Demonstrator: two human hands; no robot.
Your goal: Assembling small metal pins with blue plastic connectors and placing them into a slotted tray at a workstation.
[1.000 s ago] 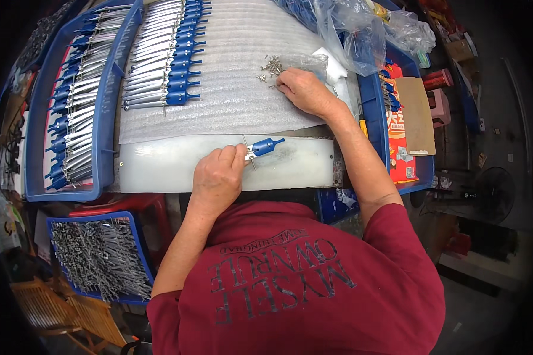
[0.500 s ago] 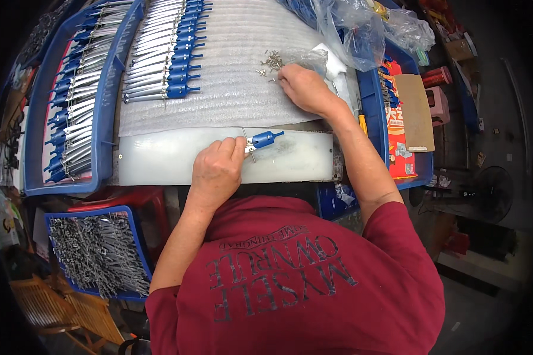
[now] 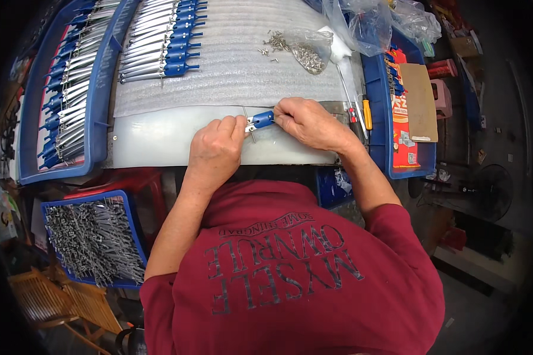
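Observation:
My left hand [image 3: 218, 145] is closed around the silver metal shaft of a blue-ended tool part [image 3: 263, 120], held above a white board [image 3: 160, 139]. A thin metal pin crosses the part beside my left fingers. At the far tip of the blue end, my right hand [image 3: 311, 124] has its thumb and fingers pinched together. Whatever they grip is hidden by the fingers. Beyond the hands, small metal pins or screws [image 3: 277, 40] lie loose on the foam sheet [image 3: 231, 65], next to a clear bag [image 3: 311, 56] of the same pieces.
Similar blue-and-silver parts [image 3: 175, 56] lie in a row on the foam, left of centre. A blue crate [image 3: 99, 112] holds more. Lower left, a blue bin [image 3: 137, 228] is heaped with grey metal pieces. On the right are a yellow-handled screwdriver [image 3: 367, 113] and another blue crate [image 3: 387, 148].
My right hand has come back from the loose metal pieces to the tip of the blue end. My left hand keeps hold of the part. The whole view has shifted slightly.

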